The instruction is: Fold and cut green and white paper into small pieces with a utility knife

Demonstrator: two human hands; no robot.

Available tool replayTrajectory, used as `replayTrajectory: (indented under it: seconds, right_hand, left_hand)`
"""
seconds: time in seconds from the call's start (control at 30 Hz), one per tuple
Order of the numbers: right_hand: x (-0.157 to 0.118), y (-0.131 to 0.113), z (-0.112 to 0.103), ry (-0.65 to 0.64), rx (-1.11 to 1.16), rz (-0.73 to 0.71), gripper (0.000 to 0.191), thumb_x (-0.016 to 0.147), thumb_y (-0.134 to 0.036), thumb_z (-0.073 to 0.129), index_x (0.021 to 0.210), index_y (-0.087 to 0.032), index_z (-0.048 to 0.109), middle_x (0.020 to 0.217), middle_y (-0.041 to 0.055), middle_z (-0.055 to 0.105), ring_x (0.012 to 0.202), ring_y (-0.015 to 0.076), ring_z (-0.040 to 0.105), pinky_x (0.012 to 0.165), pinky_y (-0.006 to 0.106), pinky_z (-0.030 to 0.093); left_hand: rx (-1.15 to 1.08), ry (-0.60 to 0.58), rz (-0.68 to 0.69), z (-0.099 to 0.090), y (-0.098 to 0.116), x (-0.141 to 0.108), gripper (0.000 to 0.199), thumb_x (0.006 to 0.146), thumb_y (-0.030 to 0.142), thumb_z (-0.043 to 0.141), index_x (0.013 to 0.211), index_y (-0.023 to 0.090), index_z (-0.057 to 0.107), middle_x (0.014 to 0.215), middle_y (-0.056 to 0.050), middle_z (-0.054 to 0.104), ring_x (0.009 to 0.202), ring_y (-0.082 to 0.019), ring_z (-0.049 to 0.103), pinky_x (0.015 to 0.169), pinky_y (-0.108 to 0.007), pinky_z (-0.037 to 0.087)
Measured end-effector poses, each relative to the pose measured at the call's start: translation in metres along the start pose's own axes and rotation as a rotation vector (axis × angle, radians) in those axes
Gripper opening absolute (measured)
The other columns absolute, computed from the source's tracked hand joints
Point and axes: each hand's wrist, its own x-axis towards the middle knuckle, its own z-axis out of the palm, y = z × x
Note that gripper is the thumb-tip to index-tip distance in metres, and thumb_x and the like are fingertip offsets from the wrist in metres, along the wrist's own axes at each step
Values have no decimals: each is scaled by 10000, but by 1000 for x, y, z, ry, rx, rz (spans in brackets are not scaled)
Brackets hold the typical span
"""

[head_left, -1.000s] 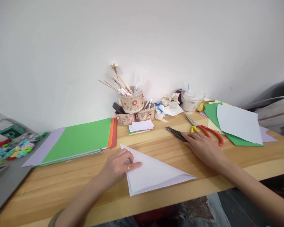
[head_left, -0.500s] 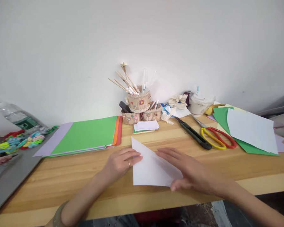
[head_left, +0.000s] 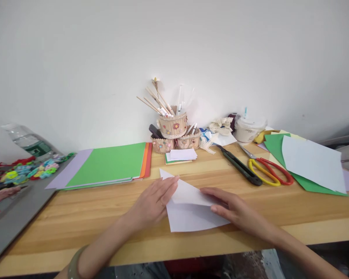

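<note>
A white sheet of paper [head_left: 196, 219], folded over, lies before me near the table's front edge. Its upper flap stands slightly lifted, showing an edge across the middle. My left hand [head_left: 155, 199] rests on the paper's left side, fingers stretched out and lying close together, a ring on one of them. At the right side, my right hand [head_left: 234, 207] has the flap between its thumb and fingers. The paper's right corner is hidden under that hand.
Coloured sheets [head_left: 110, 164] lie stacked at left, more paper [head_left: 314, 162] at right. A black utility knife [head_left: 240, 164] and red-and-yellow scissors [head_left: 267, 168] lie right of centre. Behind stand decorated pen holders [head_left: 173, 126] and small paper slips [head_left: 182, 155]. Another person's hand [head_left: 8, 192] shows at far left.
The paper's flap has come up from lying flat and its lower edge now shows. My right hand has closed thumb and fingers on it. My left hand has turned, fingertips pointing farther up.
</note>
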Motion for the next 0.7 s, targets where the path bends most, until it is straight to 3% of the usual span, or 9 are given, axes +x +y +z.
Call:
replayTrajectory:
  seconds: [0.1, 0.17, 0.27, 0.33, 0.4, 0.43, 0.53, 0.6, 0.7]
  right_hand:
    - [2, -3, 2, 81, -29, 19, 528, 932, -558, 329, 1173, -205, 638, 1213, 89, 650, 1087, 237, 603, 931, 356, 465]
    - [4, -2, 1, 131, -72, 52, 515, 949, -524, 278, 981, -202, 679, 1000, 72, 714, 894, 223, 654, 780, 331, 508]
    - [7, 8, -5, 194, -154, 116, 498, 938, -497, 289, 714, -197, 617, 687, 36, 667, 633, 193, 614, 568, 296, 473]
    - [8, 19, -10, 214, -202, 137, 470, 921, -477, 330, 637, -201, 581, 617, 22, 630, 579, 179, 591, 513, 278, 448]
    - [6, 30, -13, 229, -248, 146, 389, 903, -430, 377, 736, -197, 641, 647, 18, 643, 575, 175, 598, 500, 273, 457]
    - [4, 35, -13, 247, -277, 149, 346, 892, -399, 397, 878, -191, 673, 704, 28, 664, 588, 183, 611, 505, 285, 471]
    - [-3, 41, -8, 324, -381, 130, 478, 872, -309, 416, 1322, -191, 525, 1068, 131, 664, 821, 262, 662, 630, 392, 535]
    - [-8, 38, -3, 302, -448, 0, 478, 879, -258, 413, 1347, -254, 515, 1294, 141, 569, 1112, 308, 585, 829, 481, 515]
    - [-12, 29, 2, 81, -550, -348, 391, 935, -252, 404, 1276, -312, 586, 1392, 68, 518, 1308, 266, 430, 1027, 494, 406]
  left_hand:
    - [23, 22, 20, 4, 4, -5, 729, 938, 108, 417, 1517, 122, -26, 1410, -220, 456, 1424, -266, 246, 1080, -489, 362]
    - [29, 23, 19, 3, 7, -7, 736, 918, 63, 420, 1518, 131, 0, 1441, -219, 415, 1443, -259, 184, 1096, -487, 337]
    - [-6, -156, 5, 0, 11, -8, 614, 911, 47, 448, 1471, 228, 272, 1478, -150, 399, 1423, -285, 250, 1077, -494, 363]
    - [-84, -340, 26, -2, 13, -8, 511, 902, 55, 476, 1363, 275, 456, 1445, -80, 470, 1368, -286, 371, 1056, -480, 400]
    - [-168, -462, 30, -3, 15, -7, 503, 871, 41, 491, 1307, 290, 527, 1412, -40, 512, 1321, -268, 449, 1045, -451, 423]
    - [-199, -498, 16, -4, 16, -7, 534, 846, 22, 492, 1305, 293, 538, 1418, -33, 504, 1315, -262, 459, 1045, -439, 427]
    - [-259, -541, -42, -6, 17, -6, 603, 784, -11, 506, 1299, 296, 564, 1453, -35, 449, 1351, -281, 402, 1053, -456, 415]
    - [-309, -538, -65, -8, 16, -4, 606, 780, -16, 515, 1291, 303, 579, 1464, -40, 426, 1375, -284, 354, 1062, -469, 401]
    - [-404, -529, -115, -11, 13, -1, 513, 833, 39, 562, 1252, 329, 611, 1480, -46, 391, 1406, -283, 277, 1083, -480, 371]
